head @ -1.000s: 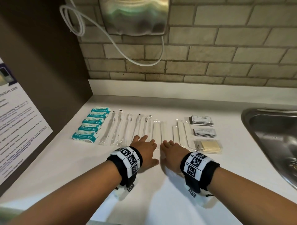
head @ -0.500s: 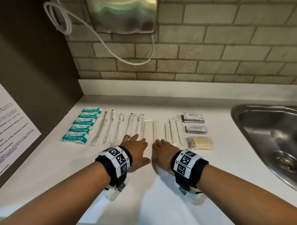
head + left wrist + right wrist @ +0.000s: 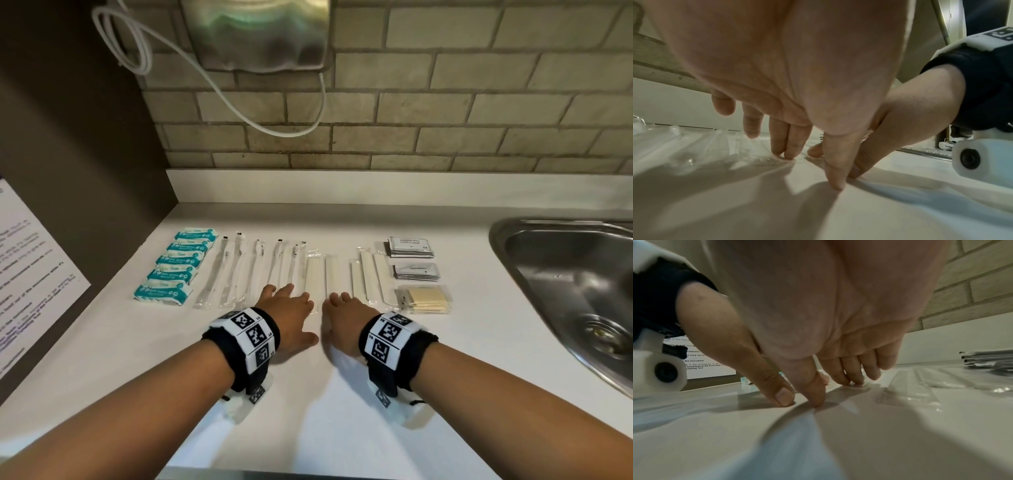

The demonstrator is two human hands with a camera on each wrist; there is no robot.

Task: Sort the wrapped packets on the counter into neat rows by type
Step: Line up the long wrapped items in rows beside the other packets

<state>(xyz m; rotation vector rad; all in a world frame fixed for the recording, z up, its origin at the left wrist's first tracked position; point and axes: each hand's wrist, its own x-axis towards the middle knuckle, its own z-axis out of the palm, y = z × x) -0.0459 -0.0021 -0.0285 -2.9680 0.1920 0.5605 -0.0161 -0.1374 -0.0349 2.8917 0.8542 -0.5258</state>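
The packets lie in rows on the white counter [image 3: 308, 411]. A column of teal soap packets [image 3: 174, 267] is at the left, then clear-wrapped toothbrushes [image 3: 236, 274], then cream combs in clear sleeves [image 3: 332, 277]. Two stacks of grey sachets [image 3: 411, 246] and a clear pack of yellow sheets [image 3: 428, 299] sit at the right. My left hand [image 3: 291, 315] and right hand [image 3: 342, 315] lie side by side, fingers straight, tips pressing the near ends of the sleeves. In the left wrist view the fingertips [image 3: 785, 154] touch clear wrap; in the right wrist view the fingertips [image 3: 851, 381] do the same. Neither hand holds anything.
A steel sink [image 3: 575, 294] is sunk in the counter at the right. A brick wall with a metal dispenser [image 3: 257, 34] and a looped white cable [image 3: 137, 44] is behind. A dark side panel with a printed notice [image 3: 30, 274] stands at the left.
The hands stay in place at the near ends of the sleeves. The camera view shifts slightly, so the scene drifts in the picture.
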